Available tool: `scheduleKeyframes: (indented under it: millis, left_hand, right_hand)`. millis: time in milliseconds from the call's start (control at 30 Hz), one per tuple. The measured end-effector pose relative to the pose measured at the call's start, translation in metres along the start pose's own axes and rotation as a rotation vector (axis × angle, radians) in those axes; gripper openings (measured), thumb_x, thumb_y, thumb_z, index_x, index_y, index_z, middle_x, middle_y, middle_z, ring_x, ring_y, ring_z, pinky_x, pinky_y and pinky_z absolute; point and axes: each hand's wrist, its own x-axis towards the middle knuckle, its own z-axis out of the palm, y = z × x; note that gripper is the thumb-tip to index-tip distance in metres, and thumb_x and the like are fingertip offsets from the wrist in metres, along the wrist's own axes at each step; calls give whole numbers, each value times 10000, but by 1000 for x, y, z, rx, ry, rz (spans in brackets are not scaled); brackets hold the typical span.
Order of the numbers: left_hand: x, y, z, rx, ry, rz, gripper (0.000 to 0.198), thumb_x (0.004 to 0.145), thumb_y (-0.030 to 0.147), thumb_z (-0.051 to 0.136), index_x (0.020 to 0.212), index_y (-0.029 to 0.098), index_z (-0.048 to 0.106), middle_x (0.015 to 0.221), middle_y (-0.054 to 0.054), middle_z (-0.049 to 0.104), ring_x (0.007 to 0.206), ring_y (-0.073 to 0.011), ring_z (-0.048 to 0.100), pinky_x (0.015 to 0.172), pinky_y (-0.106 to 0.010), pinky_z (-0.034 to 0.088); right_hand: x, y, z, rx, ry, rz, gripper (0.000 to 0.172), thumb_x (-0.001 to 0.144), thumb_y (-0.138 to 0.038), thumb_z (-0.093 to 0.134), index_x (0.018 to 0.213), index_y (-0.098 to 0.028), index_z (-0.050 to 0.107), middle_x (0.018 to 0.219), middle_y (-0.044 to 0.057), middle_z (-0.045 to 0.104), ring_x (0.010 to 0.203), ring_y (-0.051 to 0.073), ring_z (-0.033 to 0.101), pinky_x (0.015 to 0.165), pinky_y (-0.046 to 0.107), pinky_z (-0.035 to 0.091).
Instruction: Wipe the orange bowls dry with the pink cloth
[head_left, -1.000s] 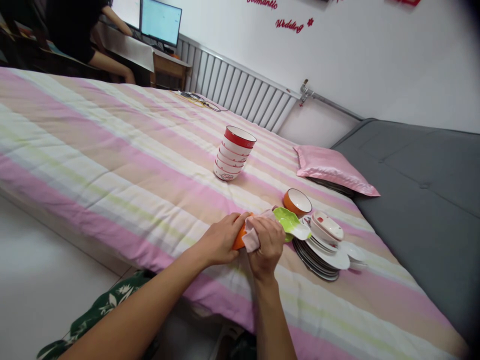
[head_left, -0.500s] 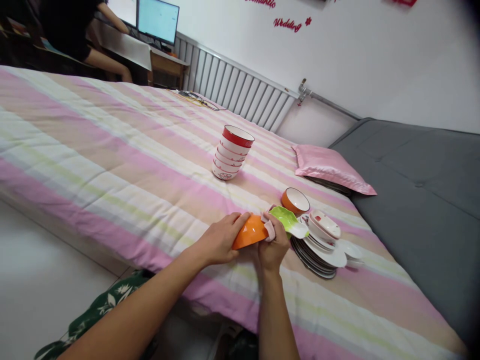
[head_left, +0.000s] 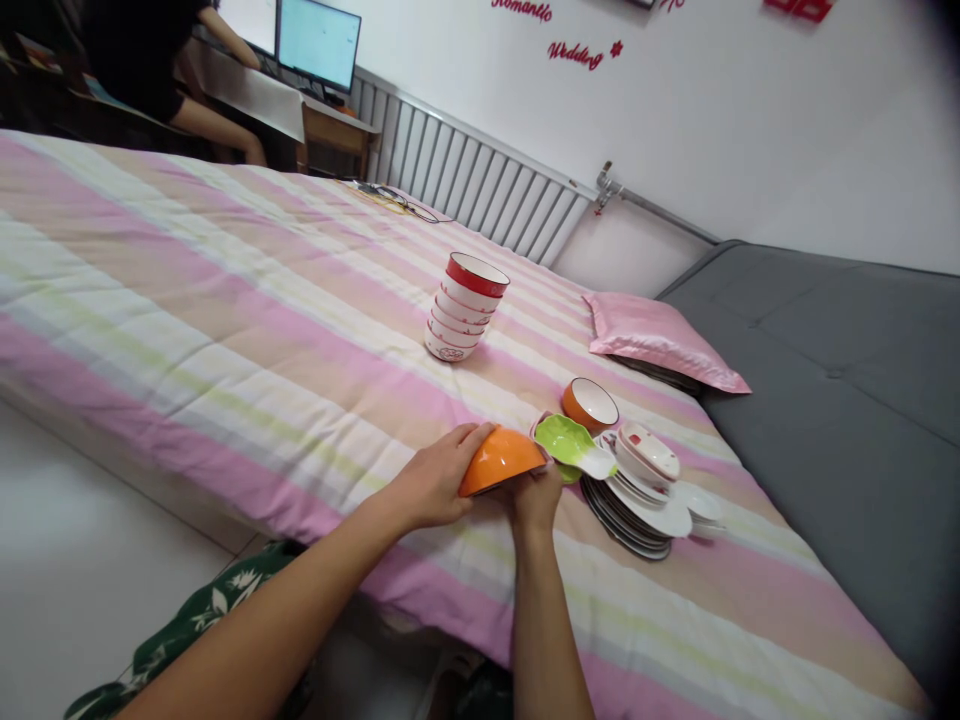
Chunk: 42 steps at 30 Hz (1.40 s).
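Observation:
An orange bowl (head_left: 502, 458), tipped so its outside faces up, is held above the near part of the bed. My left hand (head_left: 433, 478) grips its left side, thumb on the outer wall. At the lower right rim is my right hand (head_left: 537, 500), its fingers hidden in and under the bowl. The pale pink cloth in that hand is now almost wholly hidden. Just right of it lie green-and-white leaf-shaped dishes (head_left: 566, 440). Behind them another orange bowl (head_left: 591, 403) stands with its white inside showing.
Stacked plates (head_left: 626, 515) with small white dishes (head_left: 649, 455) on top lie to the right. A stack of red-and-white bowls (head_left: 465, 310) stands mid-bed. Farther off are a pink pillow (head_left: 664, 340), cables (head_left: 405, 203) and a person (head_left: 142, 60) at a desk.
My right hand has moved down and slightly left, from the bowl's outer right side to under its rim. The cloth has gone from sight, and more of the bowl's orange outside shows.

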Motion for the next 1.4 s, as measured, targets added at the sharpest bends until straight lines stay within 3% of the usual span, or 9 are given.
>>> scheduleKeyframes:
  millis: [167,267,367,500,600,700,900,1133,1400]
  left_hand:
    - [-1,6,-4,56,103,-143,768,785,444,587,1416,139,274,1417,-165,424,1242,-309,488,959,-412,456]
    - [-1,12,-8,168,162,-257,696,763,510,598,1332,151,417,1266,-132,563,1076,-305,597,853,-392,493]
    - [-1,16,-11,284,217,-319,500,789,503,562,1165,174,560,1078,-93,637,932,-282,641,740,-358,494]
    - [1,18,-14,384,241,-387,345,826,416,524,1054,172,608,996,-96,654,909,-283,646,666,-332,469]
    - [2,18,-16,419,188,-479,292,842,352,493,1033,164,609,982,-115,675,867,-301,661,663,-351,465]
    - [2,15,-19,428,105,-563,272,880,287,411,998,138,606,908,-156,695,840,-331,670,665,-383,466]
    - [2,8,-18,356,63,-590,276,881,184,361,998,136,606,902,-179,700,853,-323,670,686,-383,469]
    - [0,9,-18,261,118,-598,283,862,150,382,1018,139,618,926,-174,705,882,-314,669,709,-362,455]
    - [2,4,-8,51,202,-572,301,919,255,368,943,167,655,950,-126,724,898,-257,668,705,-296,430]
  right_hand:
    - [-4,-7,0,-108,68,-11,392,676,-184,503,1011,-137,701,973,102,735,921,253,663,848,379,497]
    - [-8,-13,0,-184,114,-48,423,682,-170,510,1064,-153,692,1033,112,727,991,275,654,891,403,478]
    - [-12,-18,1,-247,136,-103,382,704,-192,539,1047,-168,705,1042,114,727,991,291,657,888,410,476]
    - [-16,-23,4,-347,181,-271,298,768,-261,582,1016,-163,714,999,118,738,950,285,676,863,396,495]
    - [-18,-25,7,-435,228,-466,265,815,-242,559,1018,-158,706,958,116,745,892,258,693,838,380,513]
    - [-20,-26,9,-440,246,-538,254,819,-223,562,1022,-157,699,961,115,744,870,242,696,834,374,521]
    - [-19,-26,11,-365,231,-412,279,814,-251,575,1055,-165,687,989,118,734,924,252,688,841,386,532]
    - [-19,-25,11,-291,209,-309,298,807,-285,588,1057,-154,685,1039,132,724,980,267,674,889,403,509]
    - [-16,-20,10,-212,254,-95,374,753,-303,620,1070,-114,680,1018,158,727,942,279,686,866,390,505]
